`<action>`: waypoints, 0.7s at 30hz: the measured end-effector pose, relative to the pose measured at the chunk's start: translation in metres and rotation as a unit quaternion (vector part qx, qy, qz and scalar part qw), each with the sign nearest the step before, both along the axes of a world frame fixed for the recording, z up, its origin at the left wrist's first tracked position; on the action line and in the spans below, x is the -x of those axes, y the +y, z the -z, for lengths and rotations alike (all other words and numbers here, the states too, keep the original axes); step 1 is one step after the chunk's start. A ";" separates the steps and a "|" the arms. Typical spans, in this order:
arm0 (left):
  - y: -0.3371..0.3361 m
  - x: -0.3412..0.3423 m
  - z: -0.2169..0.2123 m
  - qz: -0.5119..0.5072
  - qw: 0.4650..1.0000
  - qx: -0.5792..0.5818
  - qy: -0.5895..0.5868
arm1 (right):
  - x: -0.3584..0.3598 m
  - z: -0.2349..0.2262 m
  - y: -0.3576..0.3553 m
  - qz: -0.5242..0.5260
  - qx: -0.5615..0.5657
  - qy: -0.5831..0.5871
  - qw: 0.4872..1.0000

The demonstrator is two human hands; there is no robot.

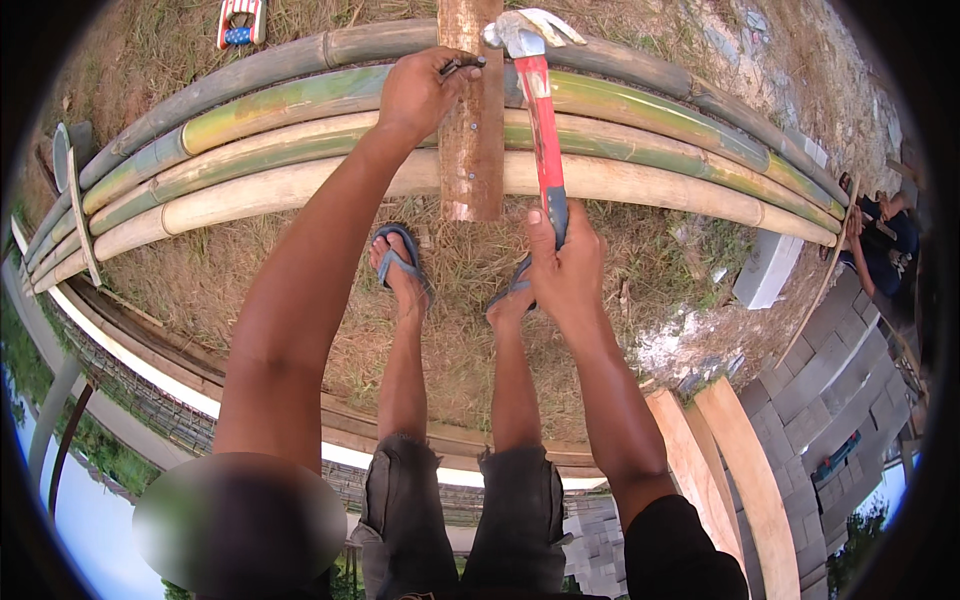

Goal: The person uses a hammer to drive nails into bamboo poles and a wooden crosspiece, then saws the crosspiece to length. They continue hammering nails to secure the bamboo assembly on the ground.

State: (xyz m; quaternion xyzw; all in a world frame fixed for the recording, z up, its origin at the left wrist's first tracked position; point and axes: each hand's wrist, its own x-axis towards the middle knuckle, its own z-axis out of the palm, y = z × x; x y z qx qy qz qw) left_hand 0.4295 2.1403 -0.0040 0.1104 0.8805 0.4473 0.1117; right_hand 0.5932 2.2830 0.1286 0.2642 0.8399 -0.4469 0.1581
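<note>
The right hand (570, 255) has its fingers wrapped around a claw hammer (545, 140), head ahead of them. The left hand's (413, 92) fingers pinch something dark, unclear, over a wooden plank (472, 150); just right is a nail (482, 61), beneath 4 bamboo poles (640, 100).

A claw hammer (545, 140) with a red handle and grey-blue butt angled head-outward, its metal head over the right edge of a weathered brown board (458, 150). The board lay across four green, tan and grey bamboo poles (640, 110), nail heads (473, 127) dotting its face. A small dark item (458, 66), indistinct, sat near the farthest nail.
</note>
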 end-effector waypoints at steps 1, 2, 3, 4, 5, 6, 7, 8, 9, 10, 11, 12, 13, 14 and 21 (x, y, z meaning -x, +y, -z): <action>0.002 -0.002 -0.001 0.006 1.000 0.007 -0.003 | -0.007 -0.008 -0.003 0.017 0.001 0.054 0.998; 0.002 -0.004 -0.002 0.011 1.000 0.015 -0.007 | -0.011 -0.012 -0.005 0.033 0.002 0.107 0.994; 0.001 -0.001 -0.003 0.017 1.000 0.013 0.002 | -0.011 -0.004 -0.006 0.018 -0.014 0.087 0.996; 0.002 -0.001 -0.003 0.012 1.000 0.012 -0.011 | -0.005 0.007 -0.005 0.002 -0.033 0.066 0.997; 0.002 -0.002 -0.003 0.005 1.000 0.010 -0.022 | -0.003 0.013 -0.005 -0.014 -0.051 0.046 0.998; 0.002 -0.003 -0.005 -0.002 0.999 0.009 -0.033 | -0.005 0.011 -0.001 -0.020 -0.052 0.025 0.998; 0.001 -0.007 -0.016 -0.011 0.998 0.034 -0.052 | -0.002 0.004 0.002 -0.024 -0.054 0.005 0.998; -0.008 -0.015 -0.017 -0.074 0.995 -0.009 -0.059 | 0.004 -0.002 0.001 -0.035 -0.051 -0.008 0.998; -0.018 -0.029 -0.013 -0.137 0.987 -0.053 -0.064 | 0.003 -0.013 -0.004 -0.007 -0.047 0.099 0.994; -0.025 -0.046 -0.015 -0.194 0.973 -0.100 -0.074 | 0.001 -0.022 -0.009 0.041 -0.005 0.166 0.985; -0.029 -0.069 -0.033 -0.233 0.960 -0.065 -0.144 | -0.001 -0.027 -0.011 0.093 0.032 0.230 0.968; -0.043 -0.097 -0.046 -0.251 0.942 -0.048 -0.216 | -0.002 -0.032 -0.015 0.142 0.069 0.290 0.944; -0.058 -0.131 -0.056 -0.232 0.942 -0.020 -0.242 | -0.008 -0.015 -0.018 0.159 0.062 0.283 0.944; -0.079 -0.178 -0.063 -0.244 0.935 -0.020 -0.257 | -0.013 0.005 -0.013 0.088 0.013 0.186 0.979; -0.143 -0.399 -0.230 -0.006 0.867 0.258 -0.427 | 0.012 -0.038 -0.011 0.129 0.054 0.356 0.924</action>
